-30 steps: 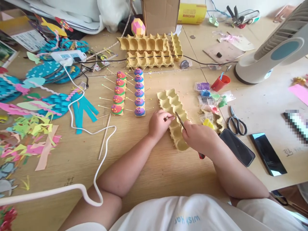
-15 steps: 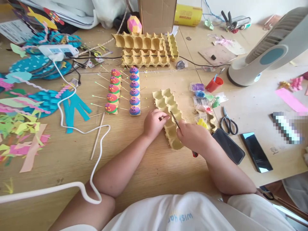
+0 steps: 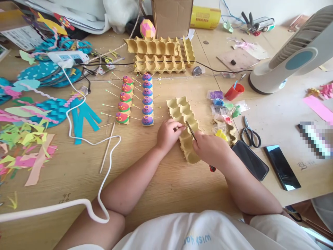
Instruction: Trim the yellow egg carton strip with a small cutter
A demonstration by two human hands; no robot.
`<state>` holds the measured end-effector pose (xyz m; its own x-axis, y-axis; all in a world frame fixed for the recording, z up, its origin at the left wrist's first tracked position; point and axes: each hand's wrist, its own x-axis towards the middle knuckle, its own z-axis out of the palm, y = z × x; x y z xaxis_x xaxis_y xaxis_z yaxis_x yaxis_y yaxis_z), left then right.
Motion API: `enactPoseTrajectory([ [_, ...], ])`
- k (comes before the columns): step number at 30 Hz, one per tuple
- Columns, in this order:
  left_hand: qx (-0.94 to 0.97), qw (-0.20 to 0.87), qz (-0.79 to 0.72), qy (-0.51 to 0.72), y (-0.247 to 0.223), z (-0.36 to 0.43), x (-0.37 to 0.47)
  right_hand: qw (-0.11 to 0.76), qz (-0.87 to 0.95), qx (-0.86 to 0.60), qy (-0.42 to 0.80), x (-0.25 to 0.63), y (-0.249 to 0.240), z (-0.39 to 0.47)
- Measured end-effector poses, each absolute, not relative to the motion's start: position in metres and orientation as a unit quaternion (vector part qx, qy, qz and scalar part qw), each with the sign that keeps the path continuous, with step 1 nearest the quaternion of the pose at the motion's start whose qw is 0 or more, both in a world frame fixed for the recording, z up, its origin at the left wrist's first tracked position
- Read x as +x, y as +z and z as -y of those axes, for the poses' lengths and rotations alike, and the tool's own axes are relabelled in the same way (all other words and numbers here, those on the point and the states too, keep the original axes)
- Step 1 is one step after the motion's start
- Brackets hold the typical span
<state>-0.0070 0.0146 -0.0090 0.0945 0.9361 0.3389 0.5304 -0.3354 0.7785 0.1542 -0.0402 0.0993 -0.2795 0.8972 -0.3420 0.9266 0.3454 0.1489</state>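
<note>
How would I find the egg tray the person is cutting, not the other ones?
Start at the big white fan on the right of the wooden table, then look left to the table's middle. The yellow cardboard egg tray strip lies alone between both hands, narrow and two cups wide, unlike the wider trays stacked by the brown box.

A pale wooden worktop (image 3: 65, 163) fills nearly the whole view, lit by bright, even daylight. A white fan (image 3: 291, 55) stands at its far right side. Behind the far edge of the worktop, a strip of white wall (image 3: 286, 8) shows.
</note>
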Motion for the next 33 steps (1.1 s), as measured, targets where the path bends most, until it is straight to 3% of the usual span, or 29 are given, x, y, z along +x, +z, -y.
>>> enactPoseTrajectory([
  [8,0.699,0.239,-0.533,0.411,-0.007,-0.015,-0.007,0.174,-0.775,0.605,-0.053,0.151,0.09,0.034],
  [14,0.694,0.242,-0.534,0.417,-0.008,-0.014,-0.006,0.238,-0.834,0.497,-0.035,0.157,0.103,0.046],
  [21,0.698,0.238,-0.53,0.418,-0.007,-0.015,-0.006,0.191,-0.778,0.598,-0.037,0.151,0.089,0.036],
  [26,0.702,0.23,-0.532,0.413,-0.008,-0.016,-0.005,0.2,-0.834,0.513,-0.033,0.162,0.09,0.04],
  [33,0.706,0.237,-0.521,0.417,-0.01,-0.018,-0.006,0.19,-0.819,0.541,-0.029,0.163,0.081,0.033],
])
